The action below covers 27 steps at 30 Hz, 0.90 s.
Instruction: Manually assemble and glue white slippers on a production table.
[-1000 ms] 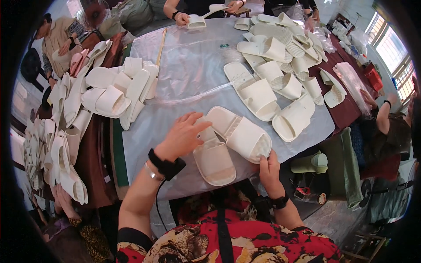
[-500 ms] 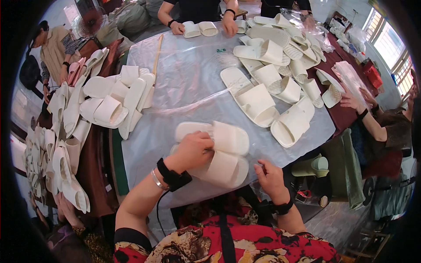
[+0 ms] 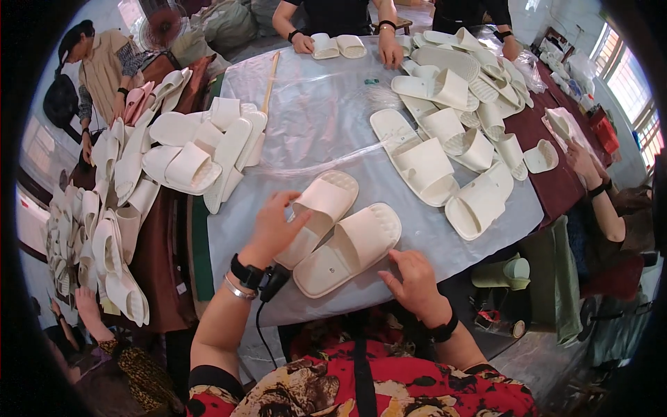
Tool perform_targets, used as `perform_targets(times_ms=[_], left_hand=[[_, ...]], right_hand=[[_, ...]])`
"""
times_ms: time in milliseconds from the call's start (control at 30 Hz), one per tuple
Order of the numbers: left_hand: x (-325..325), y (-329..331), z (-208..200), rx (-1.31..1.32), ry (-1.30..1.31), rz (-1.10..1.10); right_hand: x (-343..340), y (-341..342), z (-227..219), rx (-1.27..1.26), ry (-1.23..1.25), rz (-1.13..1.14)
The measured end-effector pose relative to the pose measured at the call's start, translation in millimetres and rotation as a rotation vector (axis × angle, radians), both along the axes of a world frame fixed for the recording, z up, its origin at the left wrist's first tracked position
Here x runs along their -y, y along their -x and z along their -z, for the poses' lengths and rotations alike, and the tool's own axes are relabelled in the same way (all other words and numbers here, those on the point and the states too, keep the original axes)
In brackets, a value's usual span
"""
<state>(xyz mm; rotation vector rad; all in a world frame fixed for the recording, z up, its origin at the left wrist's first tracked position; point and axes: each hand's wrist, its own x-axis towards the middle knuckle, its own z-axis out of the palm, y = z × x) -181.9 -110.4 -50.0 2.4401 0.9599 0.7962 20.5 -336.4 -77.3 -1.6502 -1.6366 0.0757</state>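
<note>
Left slipper (image 3: 325,200) and right slipper (image 3: 351,249) just swung round mid-frame, toes to upper right, slightly splayed; probably easier to take singly. Left hand (image 3: 273,228) at left one, can't tell if gripping; right hand (image 3: 419,283) empty, fingers parted.

a single head-worn fisheye view looks down and forward over the table (image 3: 313,142) from near above. the wearer's patterned shirt (image 3: 438,382) fills the bottom middle; black rounds the corners.
</note>
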Motion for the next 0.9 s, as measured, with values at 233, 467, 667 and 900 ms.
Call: perform_targets(times_ms=[233, 467, 667, 900], left_hand=[[19, 5, -14, -0.272, 0.578, 0.127], [-9, 9, -5, -0.209, 0.789, 0.25], [-50, -30, 23, -0.1, 0.032, 0.1], [-71, -33, 27, -0.386, -0.026, 0.025]], right_hand=[[-7, -2, 3, 0.048, 0.035, 0.047], [-12, -25, 13, 0.16, -0.026, 0.137], [-17, -18, 15, 0.209, -0.074, 0.15], [-15, -31, 4, 0.167, 0.03, 0.036]])
